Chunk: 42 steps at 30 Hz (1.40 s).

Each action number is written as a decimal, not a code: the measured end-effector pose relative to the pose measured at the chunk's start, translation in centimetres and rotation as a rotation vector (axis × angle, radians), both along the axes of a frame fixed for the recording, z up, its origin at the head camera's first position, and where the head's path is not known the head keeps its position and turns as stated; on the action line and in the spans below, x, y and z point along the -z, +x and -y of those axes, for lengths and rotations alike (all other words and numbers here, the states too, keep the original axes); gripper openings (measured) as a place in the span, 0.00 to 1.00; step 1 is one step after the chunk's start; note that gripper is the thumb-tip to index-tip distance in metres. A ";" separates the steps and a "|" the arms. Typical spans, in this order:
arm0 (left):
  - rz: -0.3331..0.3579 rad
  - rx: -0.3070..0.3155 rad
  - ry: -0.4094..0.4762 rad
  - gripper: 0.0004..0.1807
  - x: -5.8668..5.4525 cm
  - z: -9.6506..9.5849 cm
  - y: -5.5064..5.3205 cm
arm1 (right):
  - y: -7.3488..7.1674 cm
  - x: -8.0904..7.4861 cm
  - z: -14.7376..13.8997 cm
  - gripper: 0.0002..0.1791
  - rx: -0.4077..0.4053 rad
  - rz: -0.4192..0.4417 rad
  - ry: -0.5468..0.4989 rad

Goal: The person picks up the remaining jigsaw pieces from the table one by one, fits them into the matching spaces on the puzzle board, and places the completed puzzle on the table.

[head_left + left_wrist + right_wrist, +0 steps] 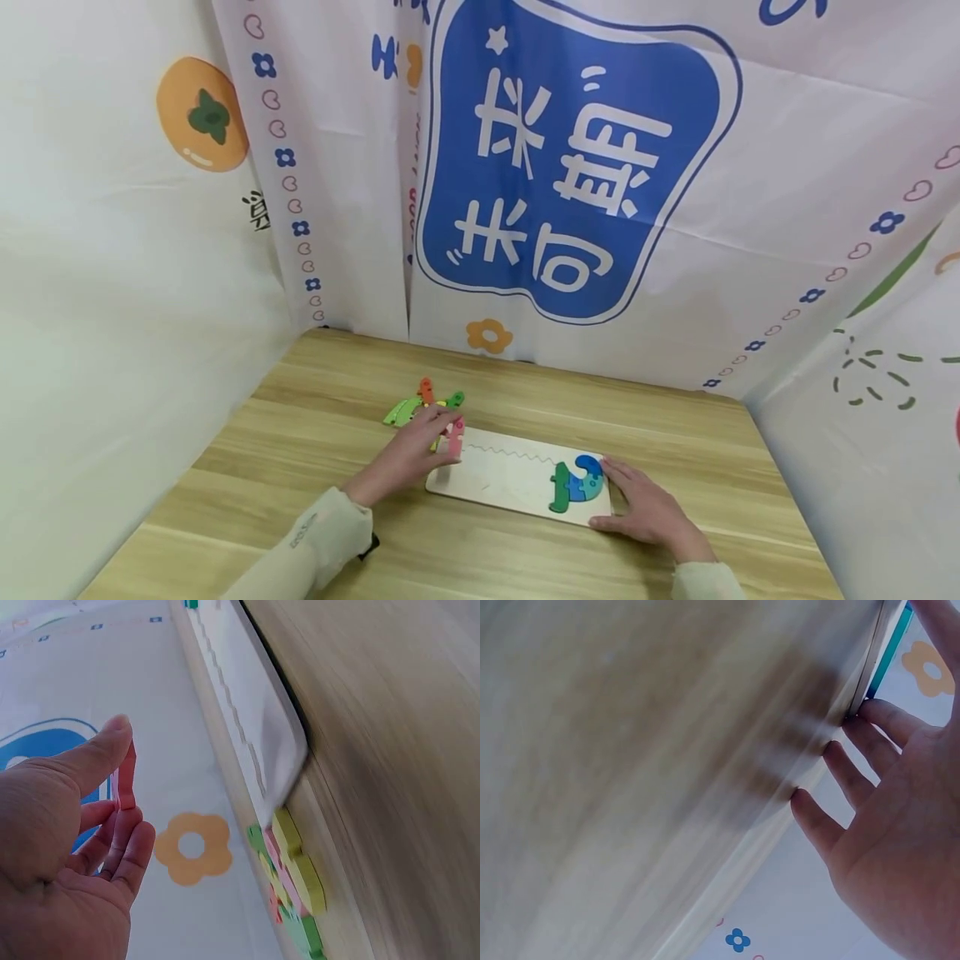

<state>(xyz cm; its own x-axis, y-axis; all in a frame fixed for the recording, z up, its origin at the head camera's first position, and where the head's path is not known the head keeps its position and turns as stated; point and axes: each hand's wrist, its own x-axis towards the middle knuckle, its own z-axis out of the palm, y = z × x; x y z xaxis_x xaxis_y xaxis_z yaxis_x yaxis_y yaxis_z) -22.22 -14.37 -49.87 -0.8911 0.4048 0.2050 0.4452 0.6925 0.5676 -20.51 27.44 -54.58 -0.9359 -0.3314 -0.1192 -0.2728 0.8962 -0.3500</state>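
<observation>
My left hand point(408, 450) pinches a pink puzzle piece point(456, 442) between thumb and fingers, above the left end of a pale wooden puzzle board point(502, 483). In the left wrist view the pink piece point(126, 776) stands on edge between thumb and fingertips. At the board's right end sit joined green, blue and teal puzzle pieces point(576, 486). My right hand point(645, 504) touches that end with its fingers spread; in the right wrist view its fingertips point(866, 709) meet the board's edge. A wavy line runs along the board's bare middle.
Loose puzzle pieces in green, yellow, red and pink point(289, 877) lie beyond the board's left end, partly behind my left hand in the head view. The wood-grain table point(247, 475) is bounded by printed cloth walls point(360, 250) at the back and sides.
</observation>
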 end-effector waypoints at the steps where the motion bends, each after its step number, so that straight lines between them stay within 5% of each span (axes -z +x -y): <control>1: -0.002 0.011 -0.006 0.37 0.1 -0.3 -0.1 | 0.0 0.0 0.0 0.60 0.000 0.000 0.000; 16: 0.021 0.126 -0.044 0.34 2.0 -5.0 -0.9 | 0.2 -0.4 -0.2 0.59 0.019 -0.003 0.007; 30: 0.123 0.127 -0.161 0.36 2.9 -9.7 -1.4 | 0.1 -0.5 0.0 0.59 0.006 0.001 -0.016; 42: 0.174 0.141 -0.173 0.34 3.4 -12.6 -2.3 | -0.1 -0.3 0.1 0.58 0.017 0.018 -0.017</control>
<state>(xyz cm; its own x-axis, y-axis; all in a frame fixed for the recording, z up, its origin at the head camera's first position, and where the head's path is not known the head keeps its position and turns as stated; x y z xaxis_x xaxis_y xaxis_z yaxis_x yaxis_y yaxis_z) -24.57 -1.76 -53.32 -0.8391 0.5431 -0.0296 0.4502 0.7240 0.5226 -20.59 27.36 -54.24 -0.9392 -0.3176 -0.1301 -0.2513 0.8945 -0.3698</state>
